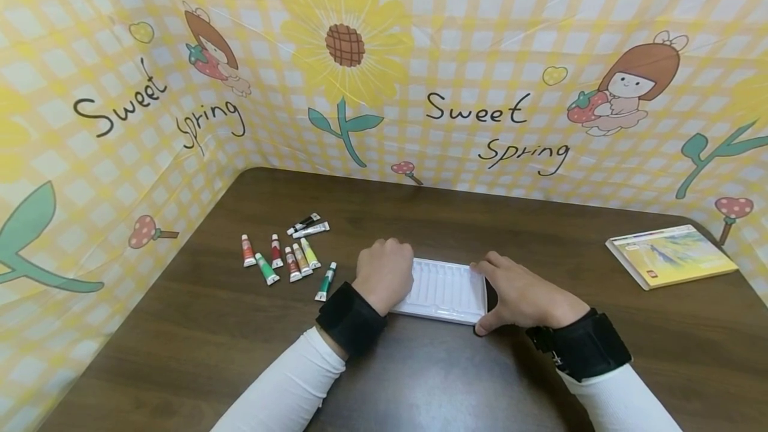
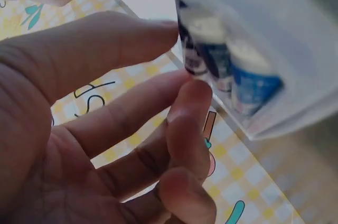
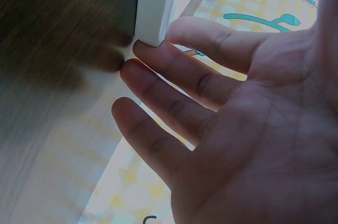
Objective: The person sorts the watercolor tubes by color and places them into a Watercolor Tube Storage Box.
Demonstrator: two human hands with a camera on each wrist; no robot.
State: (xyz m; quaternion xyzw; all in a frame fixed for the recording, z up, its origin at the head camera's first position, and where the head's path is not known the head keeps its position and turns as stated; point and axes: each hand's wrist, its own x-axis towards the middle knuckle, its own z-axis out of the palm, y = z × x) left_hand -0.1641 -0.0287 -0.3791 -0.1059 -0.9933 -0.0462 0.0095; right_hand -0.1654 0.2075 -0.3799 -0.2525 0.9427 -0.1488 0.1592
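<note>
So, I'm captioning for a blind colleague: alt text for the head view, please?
A person's left hand and right hand are at opposite ends of a white ridged tray on a brown table. Nine small paint tubes lie left of it, a yellow box or book right, before a yellow checked backdrop.

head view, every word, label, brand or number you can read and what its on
"Sweet Spring": twice on the yellow checked sheet
Small tubes: label print too small to read
Yellow pack: cover print and red mark too small to read
</note>
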